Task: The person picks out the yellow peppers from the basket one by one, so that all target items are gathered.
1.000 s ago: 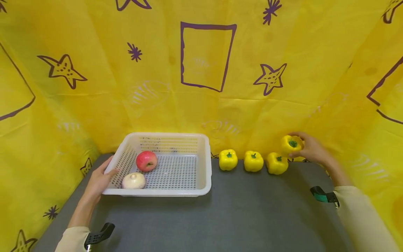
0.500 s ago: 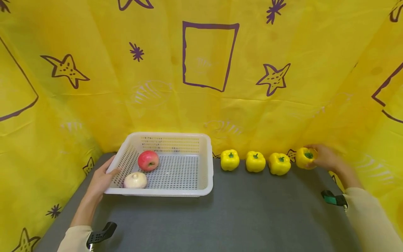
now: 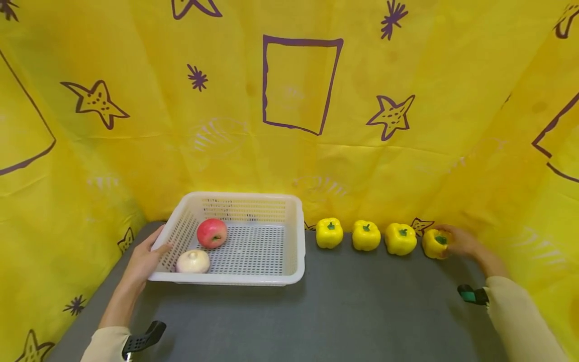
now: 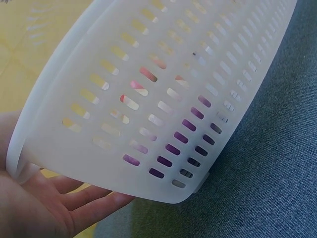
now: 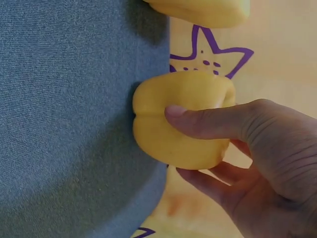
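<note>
At the left, my left hand (image 3: pixel 143 260) grips the rim of a white perforated plastic basket (image 3: pixel 253 279), thumb over the rim and fingers beneath it in the left wrist view. A red apple (image 3: pixel 211 233) and a pale turnip-like vegetable (image 3: pixel 193 262) lie inside at the basket's left end. Far to the right, my right hand (image 3: pixel 461 242) holds a yellow bell pepper (image 5: pixel 183 144) between thumb and fingers, its base right at the tabletop. It is the rightmost in a row with three other yellow bell peppers, including the neighbouring one (image 3: pixel 400 239).
The grey table (image 3: pixel 344 306) ends at a yellow patterned cloth (image 3: pixel 217 161) right behind the basket and peppers. Cloth also rises along the left and right sides. Another pepper (image 3: pixel 329 233) stands near the basket's right end.
My right hand has carried its bell pepper right and down, from above the row to the table at the row's right end. My left hand keeps its grip on the basket.
</note>
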Motion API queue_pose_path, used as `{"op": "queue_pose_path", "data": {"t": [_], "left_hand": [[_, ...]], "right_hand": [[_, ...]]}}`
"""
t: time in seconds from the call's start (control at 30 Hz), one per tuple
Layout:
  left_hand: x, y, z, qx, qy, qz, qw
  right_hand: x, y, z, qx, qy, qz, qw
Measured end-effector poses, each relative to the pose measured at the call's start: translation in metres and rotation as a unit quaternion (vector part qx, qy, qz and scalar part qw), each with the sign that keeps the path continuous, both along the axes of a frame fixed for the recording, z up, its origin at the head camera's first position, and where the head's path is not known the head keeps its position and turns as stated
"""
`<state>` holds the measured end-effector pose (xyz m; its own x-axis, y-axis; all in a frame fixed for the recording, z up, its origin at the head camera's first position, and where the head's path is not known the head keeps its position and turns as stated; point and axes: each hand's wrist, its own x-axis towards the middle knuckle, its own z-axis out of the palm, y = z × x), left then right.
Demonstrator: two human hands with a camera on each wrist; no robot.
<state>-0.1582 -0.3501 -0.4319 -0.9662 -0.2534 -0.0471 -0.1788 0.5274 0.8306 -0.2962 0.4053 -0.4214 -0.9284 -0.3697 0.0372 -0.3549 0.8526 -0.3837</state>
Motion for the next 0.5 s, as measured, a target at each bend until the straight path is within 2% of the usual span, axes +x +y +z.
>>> {"op": "queue_pose_path", "data": {"t": [0.27, 0.5], "left_hand": [[-0.0039, 0.0002, -0.0015, 0.003, -0.009, -0.004, 0.9999], [0.0, 0.001, -0.0012, -0.024, 0.007, -0.018, 0.9995]], "right_hand": [[0.0011, 0.0012, -0.0032, -0.004, -0.005, -0.013, 0.9999], [0.0031, 0.0, -0.0027, -0.017, 0.019, 0.018, 0.9995]]}}
